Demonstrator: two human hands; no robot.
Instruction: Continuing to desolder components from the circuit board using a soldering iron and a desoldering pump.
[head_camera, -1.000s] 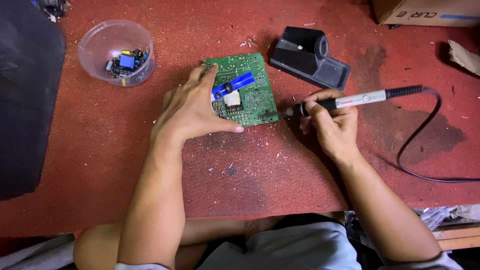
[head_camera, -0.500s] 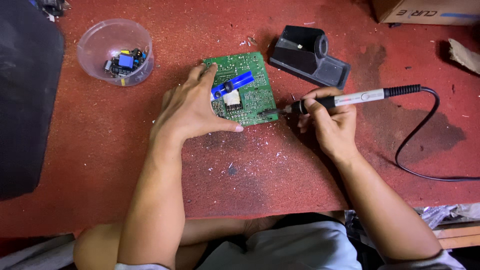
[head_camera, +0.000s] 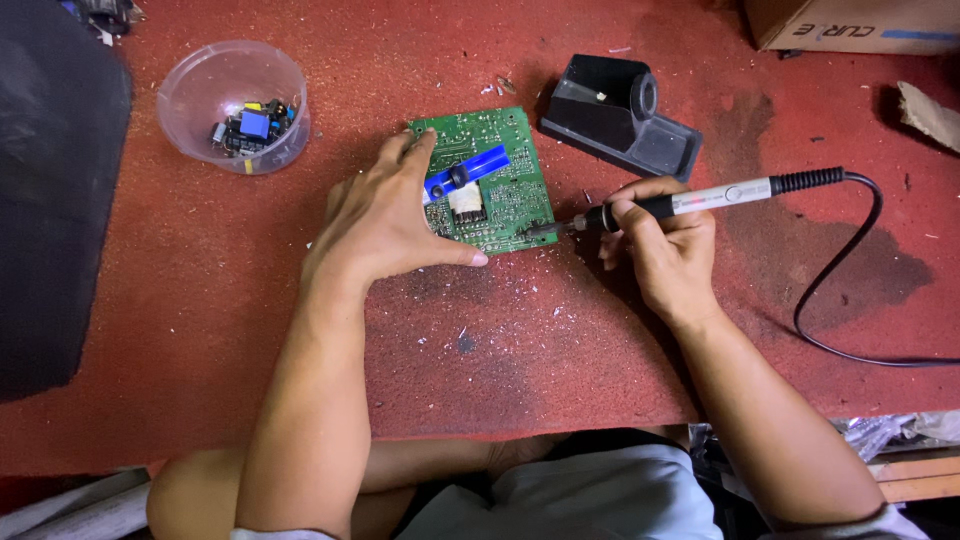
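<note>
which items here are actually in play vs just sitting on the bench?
In use:
left hand on green circuit board
right hand holding soldering iron, tip at the board's edge

Lying about:
black iron stand
plastic bowl of parts
cardboard box

Open red tabletop (head_camera: 560, 350) runs wide along the near edge, between the two forearms and out to the left. Far left, a clear plastic bowl (head_camera: 232, 105) of small parts and a dark mass (head_camera: 55, 190) close off that side. Just beyond the green circuit board (head_camera: 495, 180), the black iron stand (head_camera: 622, 115) blocks the far path. To the right, the black cable (head_camera: 850, 300) loops across the surface; a cardboard box (head_camera: 850, 22) fills the far right corner.
</note>
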